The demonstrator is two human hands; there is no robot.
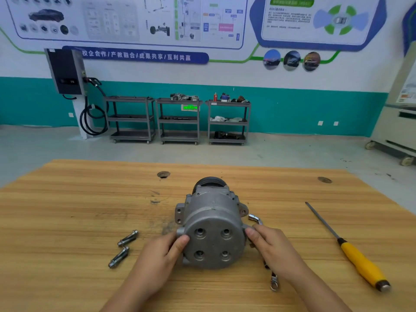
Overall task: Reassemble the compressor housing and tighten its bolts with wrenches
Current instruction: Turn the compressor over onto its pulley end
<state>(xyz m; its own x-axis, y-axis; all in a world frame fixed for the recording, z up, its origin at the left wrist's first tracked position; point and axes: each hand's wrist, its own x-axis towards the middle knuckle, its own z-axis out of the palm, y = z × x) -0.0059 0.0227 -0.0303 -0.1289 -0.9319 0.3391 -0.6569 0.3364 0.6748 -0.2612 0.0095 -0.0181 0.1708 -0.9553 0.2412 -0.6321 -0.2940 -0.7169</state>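
The step in hand looks like seating the housing: both hands are fitting the round end cover [213, 244] onto the compressor housing [211, 206], which lies on its side on the desk [67, 210], directly between the two hands, with its pulley end pointing away from them.

The left hand [162, 251] grasps the cover's left edge, thumb laid on the flat face and the other fingers curled round behind the rim. The right hand [267, 244] grasps the right edge in the same way, fingertips pressing against the lug there. Neither hand holds a tool or a fastener.

Two bolts [128, 238] lie loose on the desk just outside the left hand, one beyond the other, so tightening is not yet begun. A wrench [255, 219] lies under and beyond the right hand, only its bent socket end and a ring near the wrist showing. A yellow-handled screwdriver [360, 264] lies well out to the right of the right hand.

I judge the task to be in its early part. Next, the cover's lugs need lining up with the body's holes. The left hand could then let go and reach outward for a bolt while the right steadies the housing. I cannot tell whether any bolts are already in.
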